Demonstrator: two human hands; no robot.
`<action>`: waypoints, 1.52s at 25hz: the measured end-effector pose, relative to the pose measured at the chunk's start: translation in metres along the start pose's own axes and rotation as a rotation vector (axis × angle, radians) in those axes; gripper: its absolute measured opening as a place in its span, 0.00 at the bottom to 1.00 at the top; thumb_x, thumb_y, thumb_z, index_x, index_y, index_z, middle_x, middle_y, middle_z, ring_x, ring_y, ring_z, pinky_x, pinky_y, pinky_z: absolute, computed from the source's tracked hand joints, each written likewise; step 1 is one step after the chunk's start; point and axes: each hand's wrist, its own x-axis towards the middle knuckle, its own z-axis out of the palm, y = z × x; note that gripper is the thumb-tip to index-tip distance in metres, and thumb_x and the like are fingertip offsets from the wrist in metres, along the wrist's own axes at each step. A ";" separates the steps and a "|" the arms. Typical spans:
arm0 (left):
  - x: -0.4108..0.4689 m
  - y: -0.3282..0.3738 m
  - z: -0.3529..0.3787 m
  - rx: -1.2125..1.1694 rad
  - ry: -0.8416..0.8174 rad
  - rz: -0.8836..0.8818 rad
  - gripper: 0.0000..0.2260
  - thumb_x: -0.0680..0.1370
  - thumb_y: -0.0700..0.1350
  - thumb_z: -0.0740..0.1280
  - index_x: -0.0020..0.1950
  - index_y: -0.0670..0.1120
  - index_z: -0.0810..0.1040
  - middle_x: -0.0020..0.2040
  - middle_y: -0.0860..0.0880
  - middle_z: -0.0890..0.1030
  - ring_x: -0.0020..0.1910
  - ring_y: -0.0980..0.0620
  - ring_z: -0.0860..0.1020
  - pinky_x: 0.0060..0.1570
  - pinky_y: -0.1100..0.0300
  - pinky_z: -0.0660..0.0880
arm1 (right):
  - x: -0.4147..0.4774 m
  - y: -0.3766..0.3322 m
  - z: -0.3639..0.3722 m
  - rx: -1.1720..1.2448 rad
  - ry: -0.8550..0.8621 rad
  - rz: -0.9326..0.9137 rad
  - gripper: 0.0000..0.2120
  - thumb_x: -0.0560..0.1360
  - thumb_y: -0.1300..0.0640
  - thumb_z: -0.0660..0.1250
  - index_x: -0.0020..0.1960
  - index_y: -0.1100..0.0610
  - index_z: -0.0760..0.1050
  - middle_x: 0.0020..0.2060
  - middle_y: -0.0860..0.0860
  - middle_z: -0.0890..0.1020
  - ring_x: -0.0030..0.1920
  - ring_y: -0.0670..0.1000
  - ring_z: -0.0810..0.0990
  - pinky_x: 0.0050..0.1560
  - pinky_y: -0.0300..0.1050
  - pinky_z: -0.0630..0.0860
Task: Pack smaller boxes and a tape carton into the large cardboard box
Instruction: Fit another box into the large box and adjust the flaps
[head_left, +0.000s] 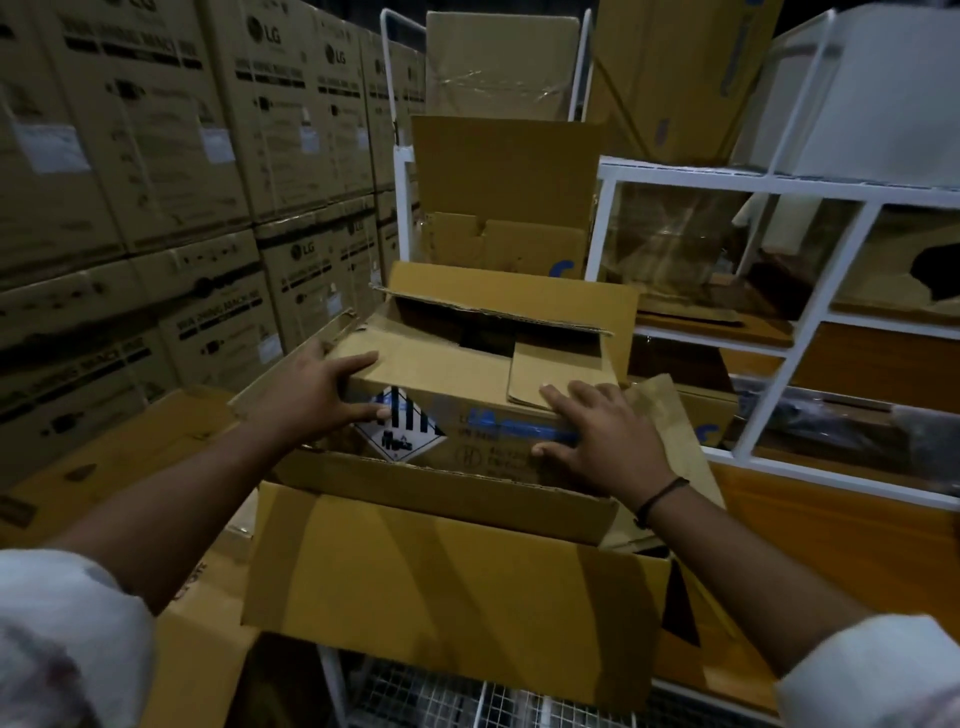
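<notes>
A smaller cardboard box (467, 384) with a black-and-white striped diamond label and blue print sits partly down inside the large open cardboard box (447, 582), its top flaps loose. My left hand (317, 395) grips the smaller box's left top corner. My right hand (602, 436) grips its right front edge, thumb on the printed face. The large box's near flap hangs down toward me, and its inside below the smaller box is hidden.
Stacked printed cartons (156, 182) form a wall on the left. A flat carton (104, 467) lies at lower left. More open and folded boxes (504, 197) stand behind. White metal racks (779, 322) fill the right, and a wire-mesh cage floor (467, 701) shows below.
</notes>
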 end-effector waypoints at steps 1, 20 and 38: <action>0.007 -0.008 0.003 0.063 -0.096 0.009 0.38 0.69 0.73 0.69 0.78 0.67 0.63 0.71 0.43 0.68 0.65 0.44 0.72 0.61 0.48 0.76 | 0.002 0.000 0.004 0.009 -0.030 0.000 0.34 0.76 0.29 0.61 0.78 0.42 0.63 0.71 0.50 0.73 0.69 0.55 0.70 0.55 0.50 0.80; 0.155 0.008 0.108 0.308 -0.984 0.298 0.37 0.76 0.67 0.70 0.81 0.53 0.66 0.78 0.50 0.70 0.75 0.46 0.70 0.74 0.49 0.67 | 0.101 -0.012 0.133 0.178 -0.838 -0.088 0.16 0.75 0.41 0.72 0.55 0.50 0.81 0.52 0.49 0.82 0.51 0.52 0.81 0.52 0.52 0.81; 0.264 -0.018 0.134 0.337 -0.557 0.413 0.35 0.78 0.66 0.66 0.81 0.54 0.63 0.74 0.47 0.73 0.68 0.45 0.76 0.58 0.49 0.79 | 0.234 0.009 0.114 -0.066 -0.650 0.110 0.33 0.79 0.45 0.67 0.80 0.49 0.59 0.74 0.53 0.68 0.67 0.57 0.75 0.60 0.53 0.79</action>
